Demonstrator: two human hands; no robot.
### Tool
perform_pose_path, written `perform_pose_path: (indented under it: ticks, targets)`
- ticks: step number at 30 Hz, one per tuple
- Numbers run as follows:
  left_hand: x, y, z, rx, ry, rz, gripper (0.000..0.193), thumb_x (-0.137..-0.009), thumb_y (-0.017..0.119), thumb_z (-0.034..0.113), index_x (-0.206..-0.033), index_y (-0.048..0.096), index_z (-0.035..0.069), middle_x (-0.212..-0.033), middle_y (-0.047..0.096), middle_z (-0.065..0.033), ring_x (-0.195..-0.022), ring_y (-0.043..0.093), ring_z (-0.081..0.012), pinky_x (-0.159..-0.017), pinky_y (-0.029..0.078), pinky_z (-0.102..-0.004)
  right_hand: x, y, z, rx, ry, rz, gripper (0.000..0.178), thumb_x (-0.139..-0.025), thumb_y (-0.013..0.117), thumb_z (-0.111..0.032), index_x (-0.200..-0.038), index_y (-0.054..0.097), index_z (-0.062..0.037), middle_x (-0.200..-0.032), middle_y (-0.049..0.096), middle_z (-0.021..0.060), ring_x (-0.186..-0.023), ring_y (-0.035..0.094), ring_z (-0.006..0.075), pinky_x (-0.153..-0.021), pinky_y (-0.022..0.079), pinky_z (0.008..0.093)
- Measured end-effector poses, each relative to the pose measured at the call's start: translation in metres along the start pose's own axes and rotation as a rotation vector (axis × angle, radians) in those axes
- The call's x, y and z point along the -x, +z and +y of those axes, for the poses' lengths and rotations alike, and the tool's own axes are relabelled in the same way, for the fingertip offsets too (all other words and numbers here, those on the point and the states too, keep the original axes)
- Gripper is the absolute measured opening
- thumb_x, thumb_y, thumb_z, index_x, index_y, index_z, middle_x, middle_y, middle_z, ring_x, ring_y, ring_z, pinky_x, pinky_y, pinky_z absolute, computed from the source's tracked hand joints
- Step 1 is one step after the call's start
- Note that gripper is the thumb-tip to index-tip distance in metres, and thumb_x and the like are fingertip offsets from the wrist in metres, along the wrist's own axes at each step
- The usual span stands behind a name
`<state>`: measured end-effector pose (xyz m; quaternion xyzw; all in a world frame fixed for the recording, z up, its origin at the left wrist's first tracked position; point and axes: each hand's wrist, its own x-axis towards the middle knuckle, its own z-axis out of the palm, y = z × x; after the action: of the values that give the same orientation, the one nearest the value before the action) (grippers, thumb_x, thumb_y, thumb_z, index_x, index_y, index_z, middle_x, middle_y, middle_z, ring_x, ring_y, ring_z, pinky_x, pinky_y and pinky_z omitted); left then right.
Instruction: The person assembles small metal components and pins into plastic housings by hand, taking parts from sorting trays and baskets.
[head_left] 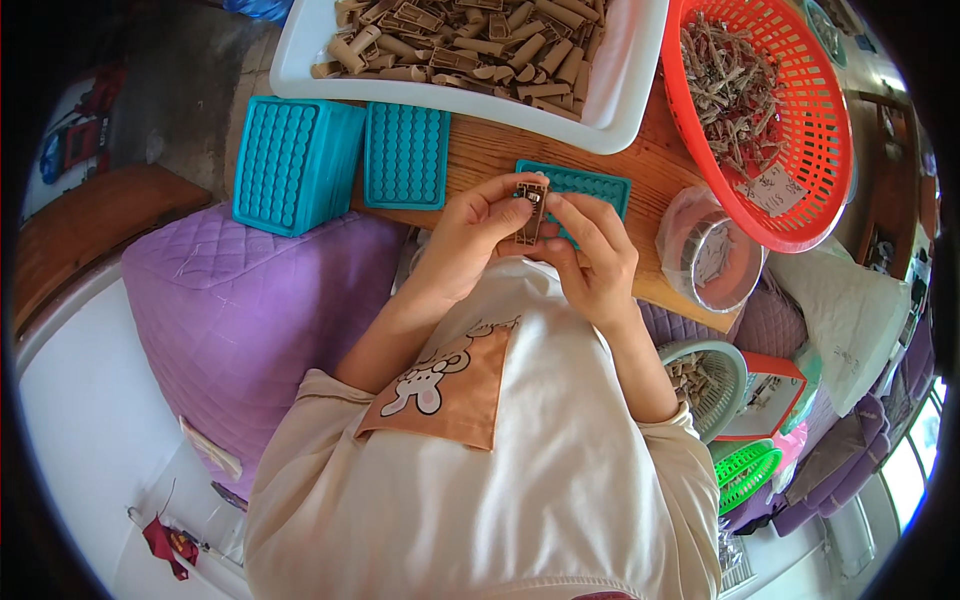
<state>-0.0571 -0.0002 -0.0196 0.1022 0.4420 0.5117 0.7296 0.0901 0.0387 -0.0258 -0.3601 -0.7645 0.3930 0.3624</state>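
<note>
My left hand [468, 235] and my right hand [592, 250] meet in front of my chest, both pinching one small tan plastic part [530, 212] with a metal clip at its top. The part stands upright between my fingertips. Just behind my hands a teal tray with round holes [590, 185] lies flat on the wooden board [500, 145]. My forearms come up from my cream shirt at the bottom of the picture.
A white tray [625, 95] of tan parts sits at the back. A red basket [825, 130] of small pieces is on the right, a bag-lined round tin [715, 262] below it. Teal trays [405, 155] and a stack [295, 165] are on the left; purple quilted cushion [240, 310].
</note>
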Motion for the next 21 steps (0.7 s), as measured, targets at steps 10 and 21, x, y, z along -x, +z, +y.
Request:
perform_pose_path:
  ticks: [10,21]
  targets:
    - [-0.002,-0.004,-0.007,-0.001,0.035,-0.014,0.027,-0.084,0.051,0.01,-0.11,0.047,0.003,-0.091,0.054,-0.0012,-0.079,0.054,-0.0071,-0.065,0.053,-0.0236,0.003,0.001,0.005,0.107,-0.102,-0.057,0.028,-0.062,0.064,0.0,-0.089,0.059,-0.0029,-0.097,0.053,0.0107,-0.085,0.053,0.0277,-0.069,0.047,0.0333]
    - [0.0,0.009,-0.019,0.034,0.149,0.022,0.029,-0.083,0.051,0.008,-0.11,0.045,0.002,-0.1,0.055,-0.008,-0.091,0.055,-0.014,-0.075,0.048,-0.0254,0.009,0.014,-0.003,-0.51,0.519,0.061,0.042,-0.071,0.058,0.005,-0.109,0.044,-0.0017,-0.098,0.054,0.0114,-0.087,0.054,0.0174,-0.071,0.048,0.0273]
